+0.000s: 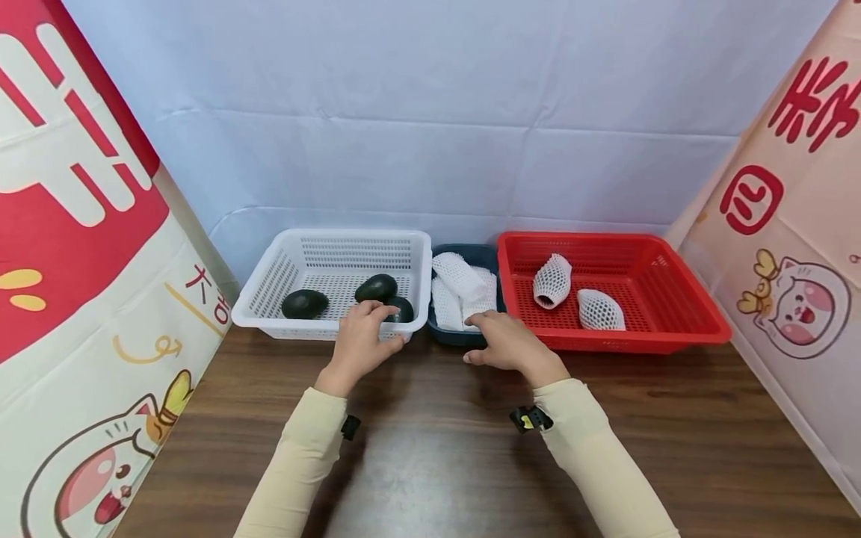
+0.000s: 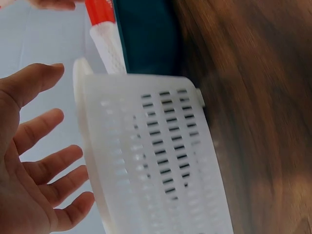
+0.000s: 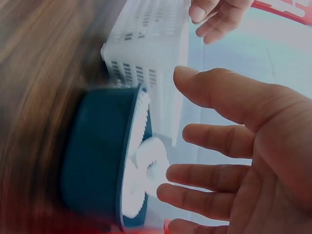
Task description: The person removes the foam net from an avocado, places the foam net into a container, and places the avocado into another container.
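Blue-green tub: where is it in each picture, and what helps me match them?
Head: the blue-green tub is at the middle, between the white basket and red basket.
Left wrist: top, near the middle, cut off by the edge.
Right wrist: left of centre, mostly lower half.
Shared landmark: the white basket, beside the tub each time.

Cream sleeves (image 1: 298, 457) end near black wrist devices (image 1: 541, 417), one marked yellow.

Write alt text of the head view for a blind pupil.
A person's left hand is at the near edge of a white basket holding three dark oval fruits; the right hand is at a small teal tub of white mesh sleeves. To the right, a red basket holds two more sleeves.
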The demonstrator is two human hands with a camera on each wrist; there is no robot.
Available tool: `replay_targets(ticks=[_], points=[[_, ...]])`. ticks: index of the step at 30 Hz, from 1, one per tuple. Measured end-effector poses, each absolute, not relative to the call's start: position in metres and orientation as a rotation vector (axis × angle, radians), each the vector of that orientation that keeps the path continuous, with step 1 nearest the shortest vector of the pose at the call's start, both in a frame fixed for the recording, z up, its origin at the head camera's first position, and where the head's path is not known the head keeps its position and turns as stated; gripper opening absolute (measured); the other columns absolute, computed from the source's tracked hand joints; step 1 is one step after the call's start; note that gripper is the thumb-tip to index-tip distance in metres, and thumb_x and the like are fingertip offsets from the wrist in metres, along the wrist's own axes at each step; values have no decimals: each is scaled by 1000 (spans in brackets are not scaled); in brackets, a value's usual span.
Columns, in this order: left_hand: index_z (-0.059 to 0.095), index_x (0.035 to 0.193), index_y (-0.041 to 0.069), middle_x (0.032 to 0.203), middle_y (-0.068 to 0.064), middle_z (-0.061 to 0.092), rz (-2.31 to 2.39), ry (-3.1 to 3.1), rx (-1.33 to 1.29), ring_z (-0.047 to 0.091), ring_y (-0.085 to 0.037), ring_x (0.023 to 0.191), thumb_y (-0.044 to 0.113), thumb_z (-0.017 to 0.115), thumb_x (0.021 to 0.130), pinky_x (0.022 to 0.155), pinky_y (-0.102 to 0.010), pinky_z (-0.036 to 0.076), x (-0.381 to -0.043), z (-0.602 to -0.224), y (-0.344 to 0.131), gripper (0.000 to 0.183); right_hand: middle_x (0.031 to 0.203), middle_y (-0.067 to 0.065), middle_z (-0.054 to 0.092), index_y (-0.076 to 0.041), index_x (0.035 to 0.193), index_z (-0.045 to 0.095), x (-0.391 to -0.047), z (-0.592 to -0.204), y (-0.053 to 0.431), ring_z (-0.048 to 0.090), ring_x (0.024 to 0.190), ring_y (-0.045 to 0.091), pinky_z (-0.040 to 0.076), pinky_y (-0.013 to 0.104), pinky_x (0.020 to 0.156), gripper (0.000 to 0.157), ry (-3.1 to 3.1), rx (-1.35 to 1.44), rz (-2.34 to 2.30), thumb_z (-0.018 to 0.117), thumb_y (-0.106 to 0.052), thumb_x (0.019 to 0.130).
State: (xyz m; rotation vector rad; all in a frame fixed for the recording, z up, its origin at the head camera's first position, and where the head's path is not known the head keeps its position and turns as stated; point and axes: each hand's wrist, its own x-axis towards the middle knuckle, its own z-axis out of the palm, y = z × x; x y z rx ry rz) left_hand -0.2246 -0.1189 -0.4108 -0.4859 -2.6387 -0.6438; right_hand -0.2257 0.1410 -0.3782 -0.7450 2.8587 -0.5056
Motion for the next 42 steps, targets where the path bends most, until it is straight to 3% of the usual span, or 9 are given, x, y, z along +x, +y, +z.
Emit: replay_targets(ticks=[6, 32, 42], points=[[67, 110, 12, 112, -11, 57, -617, -2666, -523, 51, -32, 99, 31, 79, 72, 76, -50, 40, -222, -407, -106, 45, 120, 16, 54, -2, 125, 56, -226, -372, 151, 50, 109, 29, 41, 45, 91, 59, 2874, -741, -551, 75, -29, 77], [64, 116, 15, 112, -6, 58, -593, -2695, -674, 51, -28, 101, 38, 74, 77, 77, -46, 40, -223, -402, -62, 46, 117, 21, 55, 3, 125, 53, -243, -361, 208, 50, 104, 35, 42, 51, 87, 62, 2925, -637, -686, 76, -27, 77], [65, 115, 17, 109, -4, 59, -637, -2681, -686, 53, -26, 97, 39, 75, 76, 74, -43, 40, -227, -404, -48, 46, 124, 24, 51, 5, 128, 50, -244, -358, 231, 46, 110, 39, 39, 54, 89, 61, 2892, -517, -775, 73, -25, 80]])
